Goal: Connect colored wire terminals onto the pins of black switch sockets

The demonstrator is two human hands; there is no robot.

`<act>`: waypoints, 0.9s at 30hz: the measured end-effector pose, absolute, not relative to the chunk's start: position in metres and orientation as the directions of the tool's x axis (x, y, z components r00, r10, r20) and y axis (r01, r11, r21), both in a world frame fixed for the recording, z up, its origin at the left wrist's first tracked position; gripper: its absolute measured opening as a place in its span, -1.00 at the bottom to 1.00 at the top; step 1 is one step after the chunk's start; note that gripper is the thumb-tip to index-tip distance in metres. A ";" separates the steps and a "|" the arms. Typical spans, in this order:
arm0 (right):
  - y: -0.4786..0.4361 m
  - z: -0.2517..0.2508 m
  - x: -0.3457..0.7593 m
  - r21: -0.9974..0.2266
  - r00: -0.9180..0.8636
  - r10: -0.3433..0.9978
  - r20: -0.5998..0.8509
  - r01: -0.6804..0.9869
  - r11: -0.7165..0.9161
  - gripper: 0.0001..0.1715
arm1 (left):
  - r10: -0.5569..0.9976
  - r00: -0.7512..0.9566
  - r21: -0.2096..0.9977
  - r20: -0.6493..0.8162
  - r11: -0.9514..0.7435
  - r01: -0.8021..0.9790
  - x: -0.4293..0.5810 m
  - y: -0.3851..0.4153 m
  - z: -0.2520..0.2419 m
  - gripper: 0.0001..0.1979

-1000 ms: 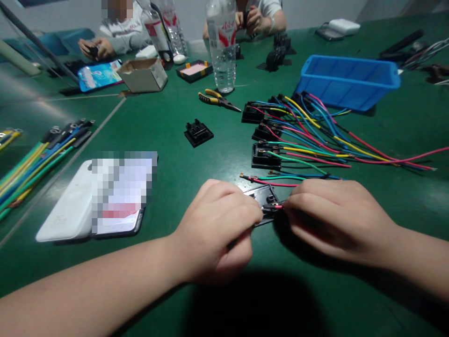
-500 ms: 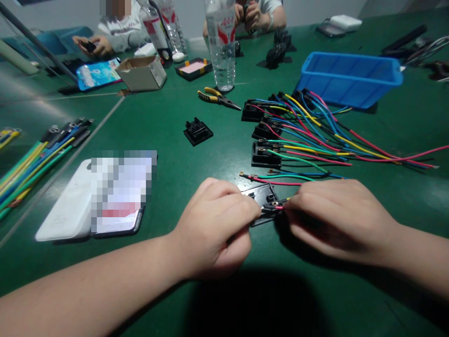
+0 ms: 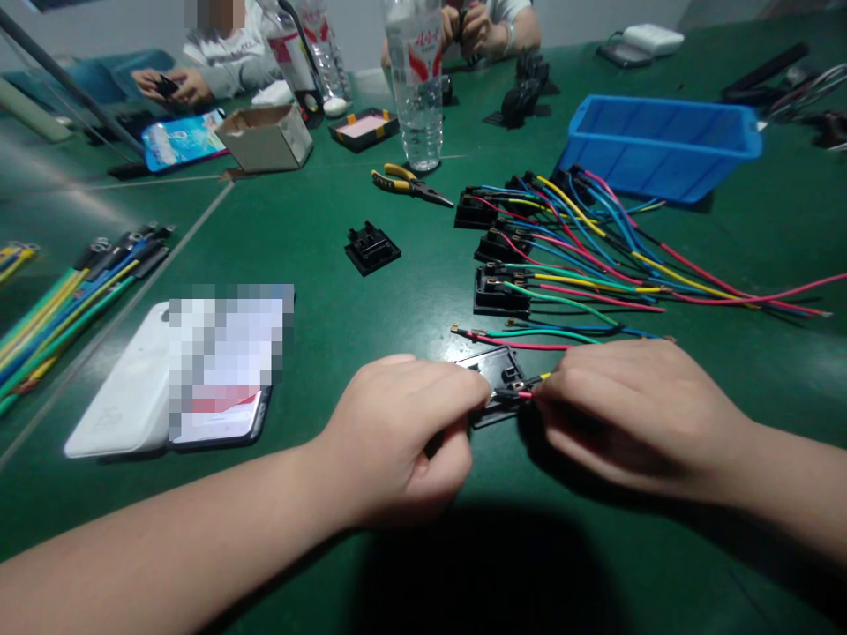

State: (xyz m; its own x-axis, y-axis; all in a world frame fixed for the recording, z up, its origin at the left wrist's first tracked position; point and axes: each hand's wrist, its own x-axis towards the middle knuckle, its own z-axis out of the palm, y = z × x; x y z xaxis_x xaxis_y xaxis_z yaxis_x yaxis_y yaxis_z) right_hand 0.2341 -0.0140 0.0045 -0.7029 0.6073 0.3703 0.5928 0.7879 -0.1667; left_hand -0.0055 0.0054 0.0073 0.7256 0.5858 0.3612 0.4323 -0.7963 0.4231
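My left hand (image 3: 414,432) is closed on the left side of a black plastic socket housing (image 3: 493,362) lying on the green table. Between finger and thumb, my right hand (image 3: 628,410) pinches a red wire (image 3: 525,394), whose dark sleeved end lies over the housing. A yellow wire (image 3: 543,377) also runs from the housing under my right fingers. Just beyond, loose wires (image 3: 529,339) with metal terminals lie on the table. Past these sit several wired black housings (image 3: 501,295). Another housing (image 3: 371,248) without wires lies farther left.
Yellow-handled pliers (image 3: 411,183), a water bottle (image 3: 418,106) and a blue bin (image 3: 662,145) stand farther back. On the left lie a phone (image 3: 225,423), a white device (image 3: 123,397) and bundled wires (image 3: 86,309). Two people's hands (image 3: 480,33) work across the table.
My left fingers have shifted slightly on the housing, baring a little more of its surface. The red wire's end sits slightly lower; my right hand stays nearly in place.
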 end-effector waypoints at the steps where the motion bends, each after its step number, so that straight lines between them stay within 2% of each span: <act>1: -0.014 0.004 0.234 -0.166 -0.706 0.603 0.371 0.588 0.791 -0.86 | 0.587 0.730 0.415 0.350 -0.796 0.441 -0.005 0.005 0.008 -0.79; 9: -0.013 0.001 0.234 -0.093 -0.729 0.549 0.408 0.566 0.819 -0.74 | 0.590 0.739 0.365 0.327 -0.800 0.476 -0.002 0.002 0.008 -0.81; 15: -0.011 0.002 0.233 -0.062 -0.740 0.546 0.393 0.571 0.818 -0.73 | 0.420 0.788 0.237 0.450 -0.907 0.348 -0.011 0.003 -0.001 -0.88; 27: -0.016 0.010 0.233 0.003 -0.772 0.507 0.383 0.550 0.835 -0.64 | 0.478 0.794 0.259 0.375 -0.877 0.406 -0.011 0.006 0.004 -0.83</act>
State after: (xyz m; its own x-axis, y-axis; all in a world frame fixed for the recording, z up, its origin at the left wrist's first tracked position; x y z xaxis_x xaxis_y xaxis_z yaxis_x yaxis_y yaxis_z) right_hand 0.2332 -0.0159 0.0100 -0.7719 0.5074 0.3830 0.5504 0.8349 0.0032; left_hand -0.0109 0.0058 0.0038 0.7938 0.4784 0.3754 0.4059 -0.8765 0.2588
